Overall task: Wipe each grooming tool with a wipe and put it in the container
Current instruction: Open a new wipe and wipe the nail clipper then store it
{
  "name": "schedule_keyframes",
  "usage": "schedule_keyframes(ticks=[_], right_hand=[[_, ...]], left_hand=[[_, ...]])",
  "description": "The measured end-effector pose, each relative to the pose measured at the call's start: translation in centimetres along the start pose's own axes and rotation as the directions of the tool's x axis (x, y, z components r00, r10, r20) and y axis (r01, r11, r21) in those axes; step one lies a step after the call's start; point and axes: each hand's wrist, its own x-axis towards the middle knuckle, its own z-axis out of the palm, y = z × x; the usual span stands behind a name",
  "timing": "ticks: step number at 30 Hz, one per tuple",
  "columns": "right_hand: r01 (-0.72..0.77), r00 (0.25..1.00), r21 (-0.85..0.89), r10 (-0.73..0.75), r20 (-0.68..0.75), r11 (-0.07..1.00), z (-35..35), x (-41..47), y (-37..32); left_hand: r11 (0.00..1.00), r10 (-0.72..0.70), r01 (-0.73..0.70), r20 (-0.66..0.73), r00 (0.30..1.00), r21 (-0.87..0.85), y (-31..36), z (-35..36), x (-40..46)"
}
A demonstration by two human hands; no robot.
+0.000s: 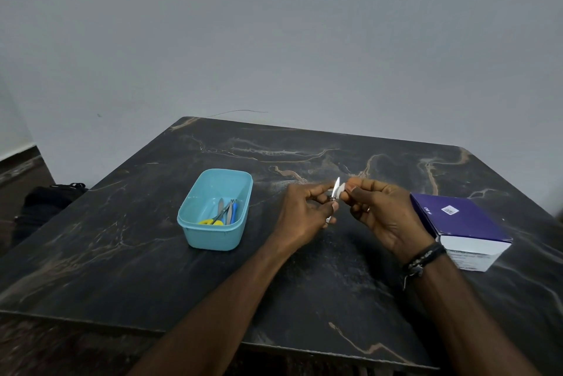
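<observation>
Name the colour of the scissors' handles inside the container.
Yellow; the scissors lie in the container, head view.

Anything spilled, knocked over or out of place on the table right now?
Nothing stands out. The blue container sits upright with cleaned tools inside it, the purple box lies flat, and the left hand holds a metal tool against the wipe in the right hand.
</observation>
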Motion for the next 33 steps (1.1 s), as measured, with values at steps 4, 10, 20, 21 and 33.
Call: schedule_keyframes(ticks=[4, 10, 20, 21, 33], right_hand=[[-0.037, 0.999, 0.003, 0.037, 0.016, 0.999, -0.02, 0.08, -0.01], [-0.006, 1.0, -0.163, 0.007, 0.007, 0.987, 0.33, -0.11, 0.41], [0.053, 0.999, -0.317, -0.046, 0.03, 0.947, 0.36, -0.16, 0.55], [0.061, 0.998, -0.331, -0.05, 0.041, 0.942, 0.37, -0.14, 0.56], [0.182, 0.983, -0.277, -0.165, 0.085, 0.943, 0.65, -0.24, 0.59]], left_hand=[[0.998, 0.058, -0.058, 0.007, 0.998, 0.031, 0.11, 0.05, -0.04], [0.99, 0.117, -0.119, 0.027, 0.993, 0.075, -0.25, 0.15, 0.05], [0.982, 0.16, -0.16, 0.008, 0.987, 0.099, -0.1, 0.09, -0.05], [0.981, 0.166, -0.166, 0.005, 0.986, 0.105, -0.07, 0.1, -0.09], [1.0, 0.015, -0.014, -0.046, 0.999, 0.026, -0.28, 0.44, 0.26]])
